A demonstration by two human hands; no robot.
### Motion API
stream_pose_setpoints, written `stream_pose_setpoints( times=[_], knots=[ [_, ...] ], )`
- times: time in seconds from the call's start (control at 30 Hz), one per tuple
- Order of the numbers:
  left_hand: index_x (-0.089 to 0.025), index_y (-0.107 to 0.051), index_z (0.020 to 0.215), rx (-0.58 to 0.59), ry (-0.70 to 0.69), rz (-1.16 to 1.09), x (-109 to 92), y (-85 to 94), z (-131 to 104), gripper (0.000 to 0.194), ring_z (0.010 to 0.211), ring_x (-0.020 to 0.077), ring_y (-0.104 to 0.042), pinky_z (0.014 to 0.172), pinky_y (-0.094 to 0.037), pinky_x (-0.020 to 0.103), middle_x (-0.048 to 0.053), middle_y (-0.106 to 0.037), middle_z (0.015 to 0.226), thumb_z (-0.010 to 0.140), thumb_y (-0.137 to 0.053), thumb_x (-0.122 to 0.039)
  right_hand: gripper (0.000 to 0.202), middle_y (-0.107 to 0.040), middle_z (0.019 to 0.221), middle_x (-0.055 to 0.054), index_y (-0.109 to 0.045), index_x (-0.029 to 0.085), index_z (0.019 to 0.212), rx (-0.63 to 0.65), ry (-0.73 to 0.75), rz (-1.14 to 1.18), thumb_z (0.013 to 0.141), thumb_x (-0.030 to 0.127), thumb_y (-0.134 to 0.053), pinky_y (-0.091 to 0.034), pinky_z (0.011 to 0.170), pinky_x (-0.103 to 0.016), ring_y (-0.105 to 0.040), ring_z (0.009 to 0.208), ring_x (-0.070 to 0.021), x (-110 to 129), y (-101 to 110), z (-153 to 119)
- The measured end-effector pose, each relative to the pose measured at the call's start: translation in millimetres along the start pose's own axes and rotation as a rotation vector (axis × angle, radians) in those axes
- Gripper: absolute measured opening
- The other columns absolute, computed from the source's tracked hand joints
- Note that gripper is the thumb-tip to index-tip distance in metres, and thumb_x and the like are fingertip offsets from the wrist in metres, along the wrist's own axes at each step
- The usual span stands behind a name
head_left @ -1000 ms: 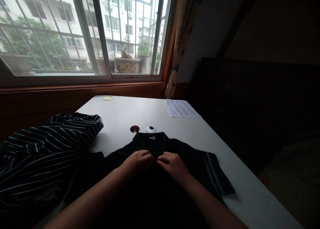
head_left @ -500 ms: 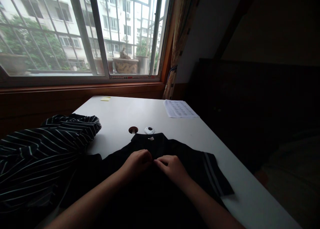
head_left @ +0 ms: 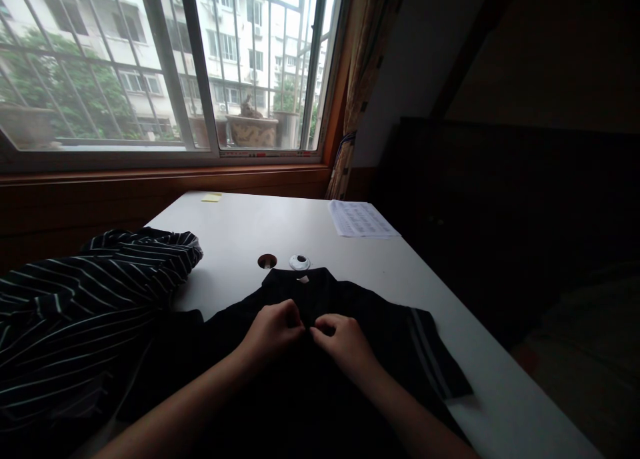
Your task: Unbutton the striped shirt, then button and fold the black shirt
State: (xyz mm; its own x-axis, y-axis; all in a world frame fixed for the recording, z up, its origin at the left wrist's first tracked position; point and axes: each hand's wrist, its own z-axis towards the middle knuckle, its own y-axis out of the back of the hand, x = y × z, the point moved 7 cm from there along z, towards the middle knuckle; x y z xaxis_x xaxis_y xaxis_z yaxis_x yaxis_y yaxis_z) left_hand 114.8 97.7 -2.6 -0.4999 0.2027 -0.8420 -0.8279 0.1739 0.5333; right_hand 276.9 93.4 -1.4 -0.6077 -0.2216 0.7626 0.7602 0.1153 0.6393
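A black short-sleeved shirt (head_left: 380, 319) lies spread on the table, its collar toward the window and a small pale label inside the neck. Two grey stripes run across its right-hand sleeve. Just below the collar, my left hand (head_left: 275, 324) pinches the shirt's front, thumb and fingers pressed together. Close beside it, my right hand (head_left: 343, 339) pinches the cloth in the same way, a small gap between the fingertips of both. The dark fabric makes it hard to see any button or edge in my fingers.
A heap of black-and-white striped cloth (head_left: 100, 299) lies at the left. On the white table (head_left: 240, 225) are printed sheets (head_left: 364, 219), a yellow note (head_left: 211, 197), a round hole (head_left: 267, 261) and a white ring-shaped piece (head_left: 299, 262). A barred window (head_left: 165, 65) stands behind.
My fingertips have shifted slightly toward me and my right hand a little to the right. The fingers stay pinched on the shirt's front, which has barely moved.
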Motion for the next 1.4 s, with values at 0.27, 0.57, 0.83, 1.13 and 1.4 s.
stream_pose_setpoints(
  times=[0.27,0.57,0.83,1.13,1.4],
  knots=[
    [-0.015,-0.065,0.077,0.010,0.077,-0.089,-0.9,5.9,1.7,0.008,0.071,0.0180,-0.063,0.060,-0.043,0.024,0.002,-0.069,0.077,0.072,-0.068,-0.019,0.013,-0.071,0.075,-0.003,-0.073,0.017,0.074,0.051,-0.086,0.127,0.078,0.028,-0.066,-0.044,0.068,-0.027,-0.066,0.077,-0.0217,-8.0,2.8,0.7],
    [-0.016,-0.064,0.076,0.004,0.131,-0.175,3.2,6.2,3.6,0.012,0.073,0.0189,-0.063,0.062,-0.043,0.025,0.003,-0.069,0.078,0.070,-0.071,-0.024,0.016,-0.070,0.078,-0.004,-0.074,0.017,0.076,0.057,-0.092,0.145,0.077,0.031,-0.067,-0.045,0.074,-0.030,-0.065,0.081,-0.0230,-5.5,3.1,0.6],
    [-0.016,-0.062,0.075,-0.008,0.143,-0.202,3.7,5.4,3.6,0.013,0.071,0.0189,-0.062,0.061,-0.043,0.025,0.003,-0.069,0.077,0.070,-0.071,-0.024,0.013,-0.070,0.079,-0.004,-0.074,0.018,0.075,0.027,-0.032,0.131,0.079,0.029,-0.068,-0.046,0.077,-0.031,-0.065,0.081,-0.0222,2.1,5.8,-0.5],
    [-0.016,-0.063,0.075,-0.019,0.125,-0.146,0.7,7.6,3.0,0.011,0.072,0.0188,-0.062,0.062,-0.043,0.025,0.002,-0.069,0.077,0.070,-0.070,-0.023,0.011,-0.071,0.081,-0.004,-0.077,0.019,0.078,0.021,-0.016,0.157,0.079,0.027,-0.069,-0.047,0.078,-0.031,-0.066,0.083,-0.0222,0.8,4.2,0.4],
    [-0.016,-0.062,0.074,-0.024,0.124,-0.154,1.2,6.8,2.7,0.011,0.072,0.0188,-0.062,0.061,-0.043,0.025,0.003,-0.069,0.077,0.071,-0.070,-0.023,0.012,-0.072,0.081,-0.004,-0.077,0.019,0.079,0.040,0.019,0.155,0.081,0.025,-0.066,-0.046,0.078,-0.032,-0.066,0.083,-0.0222,2.3,5.8,-0.6]
  ],
)
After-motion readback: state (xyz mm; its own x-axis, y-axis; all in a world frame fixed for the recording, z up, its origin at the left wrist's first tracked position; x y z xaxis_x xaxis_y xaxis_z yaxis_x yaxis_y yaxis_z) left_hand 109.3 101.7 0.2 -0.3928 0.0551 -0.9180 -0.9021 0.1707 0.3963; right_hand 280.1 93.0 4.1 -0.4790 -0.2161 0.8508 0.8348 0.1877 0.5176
